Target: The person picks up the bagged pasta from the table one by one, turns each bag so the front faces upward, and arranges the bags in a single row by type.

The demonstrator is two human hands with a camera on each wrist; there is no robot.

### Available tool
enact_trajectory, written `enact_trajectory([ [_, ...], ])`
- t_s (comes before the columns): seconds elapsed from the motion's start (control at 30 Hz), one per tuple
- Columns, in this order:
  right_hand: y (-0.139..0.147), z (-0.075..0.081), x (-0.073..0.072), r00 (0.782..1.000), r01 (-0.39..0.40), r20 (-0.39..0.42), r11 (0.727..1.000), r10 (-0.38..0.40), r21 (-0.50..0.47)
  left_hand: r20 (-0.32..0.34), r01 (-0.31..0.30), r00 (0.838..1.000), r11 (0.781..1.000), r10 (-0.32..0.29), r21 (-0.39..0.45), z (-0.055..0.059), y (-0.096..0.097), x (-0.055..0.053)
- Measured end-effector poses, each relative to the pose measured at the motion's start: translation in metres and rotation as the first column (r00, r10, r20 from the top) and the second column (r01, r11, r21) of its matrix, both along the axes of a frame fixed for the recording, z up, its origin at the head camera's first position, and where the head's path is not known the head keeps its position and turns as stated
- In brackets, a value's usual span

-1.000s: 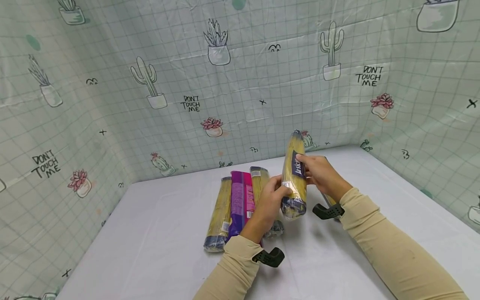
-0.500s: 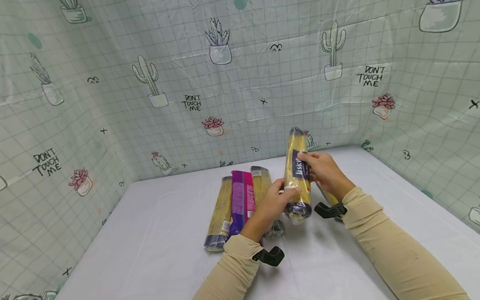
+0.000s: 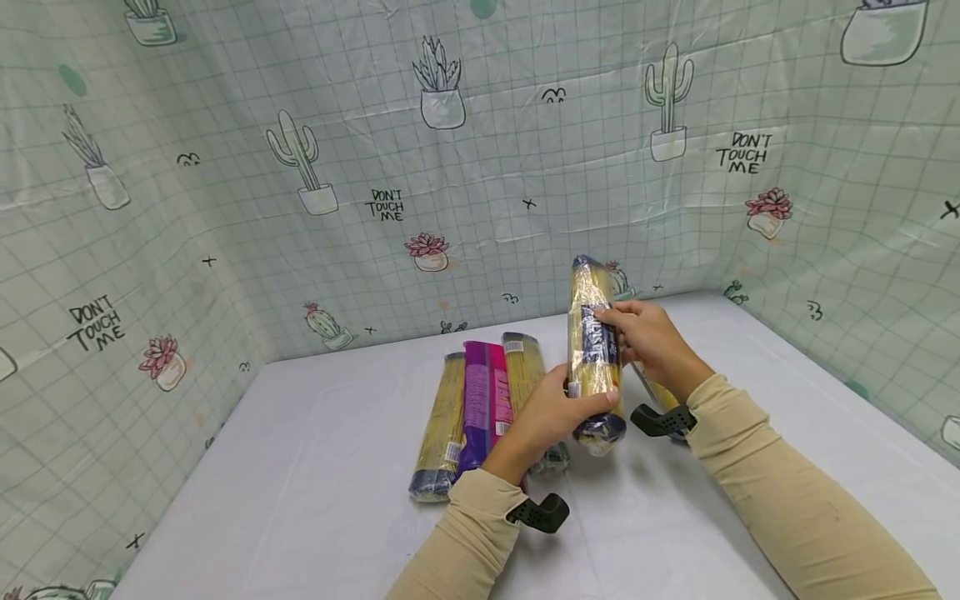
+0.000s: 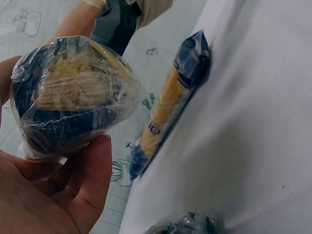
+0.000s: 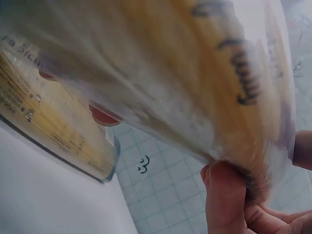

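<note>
Both hands hold a clear-wrapped pack of spaghetti with a dark blue label, raised above the table and nearly upright. The left hand grips its lower end, thumb across the front. Higher up, the right hand grips the right side, thumb on the label. In the left wrist view the blue-and-clear end of the spaghetti pack faces the camera above the left hand. The right wrist view is mostly filled by the blurred spaghetti pack, with fingertips at its edges.
Left of the hands, a yellow spaghetti pack, a purple-and-pink packet and another yellow pack lie side by side on the white table. One more pack lies to the right, partly hidden by the right wrist in the head view.
The held pack's lower end has shifted right and slightly down, and its label has turned to face more forward. The left hand has moved right with it. The packs on the table stay put.
</note>
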State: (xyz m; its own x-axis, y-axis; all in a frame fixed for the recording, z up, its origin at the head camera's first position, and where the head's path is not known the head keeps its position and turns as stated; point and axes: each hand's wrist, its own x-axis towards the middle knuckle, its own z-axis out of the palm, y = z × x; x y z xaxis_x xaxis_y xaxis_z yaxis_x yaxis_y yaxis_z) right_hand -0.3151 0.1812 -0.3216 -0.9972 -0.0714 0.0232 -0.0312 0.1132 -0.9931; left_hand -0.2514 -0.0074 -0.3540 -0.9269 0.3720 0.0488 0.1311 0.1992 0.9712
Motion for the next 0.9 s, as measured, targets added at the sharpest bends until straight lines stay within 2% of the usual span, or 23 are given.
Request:
enact_trajectory([
  [0.13, -0.003, -0.001, -0.003, 1.000, -0.025, 0.001, 0.999, 0.025, 0.033, -0.004, -0.006, 1.000, 1.000, 0.006, 0.003, 0.001, -0.004, 0.002],
  [0.3, 0.000, -0.001, -0.005, 0.996, -0.090, -0.007, 0.983, 0.092, 0.162, -0.005, -0.030, 1.000, 0.999, 0.030, 0.013, 0.000, -0.004, 0.002],
  [0.47, 0.012, 0.001, -0.003, 0.988, -0.151, -0.009, 0.963, 0.157, 0.224, 0.033, 0.010, 0.999, 0.997, -0.012, 0.082, -0.001, 0.002, -0.002],
  [0.63, 0.018, 0.002, -0.002, 0.981, -0.192, 0.004, 0.966, 0.195, 0.174, 0.081, 0.025, 0.996, 0.980, -0.042, 0.198, 0.001, 0.003, -0.003],
  [0.73, 0.017, 0.001, -0.003, 0.983, -0.183, 0.007, 0.978, 0.183, 0.102, 0.099, 0.045, 0.992, 0.963, -0.074, 0.267, 0.002, 0.003, -0.001],
  [0.83, 0.016, -0.001, -0.005, 0.987, -0.160, 0.009, 0.987, 0.160, 0.029, 0.109, 0.090, 0.985, 0.941, -0.132, 0.326, 0.002, 0.003, 0.001],
  [0.9, 0.014, -0.002, -0.006, 0.988, -0.152, 0.012, 0.988, 0.152, -0.012, 0.109, 0.110, 0.982, 0.933, -0.156, 0.343, 0.002, 0.003, 0.003],
])
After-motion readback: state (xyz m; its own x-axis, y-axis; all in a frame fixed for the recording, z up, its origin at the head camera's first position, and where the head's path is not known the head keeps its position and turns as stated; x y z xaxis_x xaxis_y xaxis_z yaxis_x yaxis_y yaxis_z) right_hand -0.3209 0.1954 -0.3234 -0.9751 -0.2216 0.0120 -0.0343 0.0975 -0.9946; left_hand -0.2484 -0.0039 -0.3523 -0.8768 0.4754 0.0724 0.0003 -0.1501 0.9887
